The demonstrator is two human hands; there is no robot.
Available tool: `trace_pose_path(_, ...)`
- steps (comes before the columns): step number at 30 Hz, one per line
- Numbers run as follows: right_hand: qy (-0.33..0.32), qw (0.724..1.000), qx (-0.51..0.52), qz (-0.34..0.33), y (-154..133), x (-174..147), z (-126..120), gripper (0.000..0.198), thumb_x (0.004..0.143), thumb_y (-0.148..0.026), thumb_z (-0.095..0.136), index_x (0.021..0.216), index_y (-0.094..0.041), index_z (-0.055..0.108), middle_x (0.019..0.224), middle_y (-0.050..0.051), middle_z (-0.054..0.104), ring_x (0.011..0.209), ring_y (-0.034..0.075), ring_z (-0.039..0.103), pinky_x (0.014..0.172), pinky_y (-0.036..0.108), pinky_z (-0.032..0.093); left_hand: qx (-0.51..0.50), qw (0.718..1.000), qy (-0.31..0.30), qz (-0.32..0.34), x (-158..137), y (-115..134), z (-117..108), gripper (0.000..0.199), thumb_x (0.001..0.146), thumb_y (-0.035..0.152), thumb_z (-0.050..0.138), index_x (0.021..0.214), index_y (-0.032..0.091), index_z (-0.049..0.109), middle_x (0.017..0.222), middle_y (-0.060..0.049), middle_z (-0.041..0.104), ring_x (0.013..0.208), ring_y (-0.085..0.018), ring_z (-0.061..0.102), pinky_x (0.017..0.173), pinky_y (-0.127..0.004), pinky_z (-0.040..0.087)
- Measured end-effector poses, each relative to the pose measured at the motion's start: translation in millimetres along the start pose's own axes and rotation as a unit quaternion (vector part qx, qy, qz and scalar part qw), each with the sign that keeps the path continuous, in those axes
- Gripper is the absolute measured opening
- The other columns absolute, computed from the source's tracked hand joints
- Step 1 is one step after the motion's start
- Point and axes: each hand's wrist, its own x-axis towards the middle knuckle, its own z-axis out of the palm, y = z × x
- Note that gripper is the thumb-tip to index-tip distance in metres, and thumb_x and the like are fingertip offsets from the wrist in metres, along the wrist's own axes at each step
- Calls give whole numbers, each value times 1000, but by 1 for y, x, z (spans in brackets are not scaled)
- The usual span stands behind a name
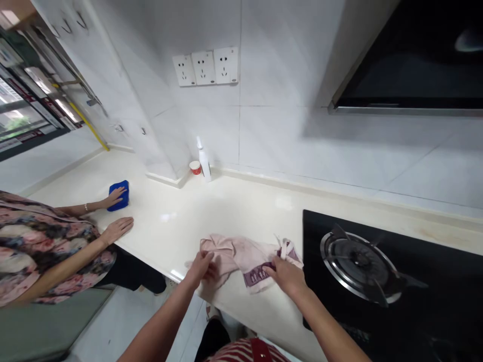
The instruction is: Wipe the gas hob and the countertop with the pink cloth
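A pink towel with a purple patterned band lies crumpled on the cream countertop, left of the black gas stove. My left hand pinches its left end near the counter's front edge. On the other side, my right hand grips the towel by the purple band, close to the stove's left edge. Folds of cloth stand slightly raised between both hands, and part of the left end hangs near the edge.
A co-worker at the left presses a blue cloth on the counter. A white spray bottle and a red-and-white cup stand by the wall. The gas stove is at right, beneath a black range hood.
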Motion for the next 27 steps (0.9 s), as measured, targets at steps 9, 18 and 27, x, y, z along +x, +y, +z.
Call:
trace_pose_path(9,19,974,141,-174,-20,-14,29,15,90,-25,50,98,-21,62,102,6,65,95,21,58,84,32,42,259,937,147,182,-26,-12,47,40,82,36,62,120,25,60,121,-9,58,119,-28,53,100,-43,38)
trace_pose_path(18,194,899,392,-5,48,32,-58,32,90,-49,43,90,-20,58,73,0,55,68,16,51,65,28,41,466,842,178,208,-27,4,46,32,90,52,55,99,26,71,113,-9,62,111,-28,54,93,-44,35)
trace_pose_path(27,62,994,68,-53,21,23,-15,34,99,-33,37,108,-20,67,113,10,67,106,21,61,91,31,42,475,815,158,291,-15,18,76,26,93,40,53,86,24,72,101,-8,66,108,-26,55,96,-44,34)
